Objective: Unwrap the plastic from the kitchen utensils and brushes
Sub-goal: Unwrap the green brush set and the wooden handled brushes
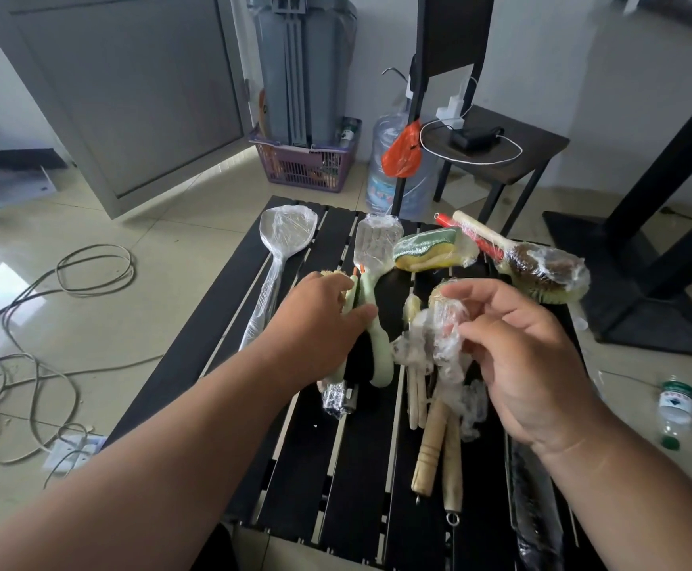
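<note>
On a black slatted table (pixel 360 467) lie several wrapped utensils. My left hand (pixel 319 319) reaches over a pale green brush (pixel 377 348) and grips it near its upper handle. My right hand (pixel 529 356) pinches a crumpled wad of clear plastic wrap (pixel 439 344) above a bundle of wooden-handled brushes (pixel 435 438). Still in plastic are a clear spatula (pixel 286 236), a slotted turner (pixel 375 245), a yellow-green sponge (pixel 430 249) and a round scrub brush (pixel 542 269) with a wooden handle.
A red-handled item (pixel 472 236) lies by the scrub brush. A plastic bottle (pixel 673 410) lies on the floor at right. Cables (pixel 47 323) sprawl on the tiles at left. Behind the table stand a water jug (pixel 389 166), a purple basket (pixel 307 162) and a dark side table (pixel 513 154).
</note>
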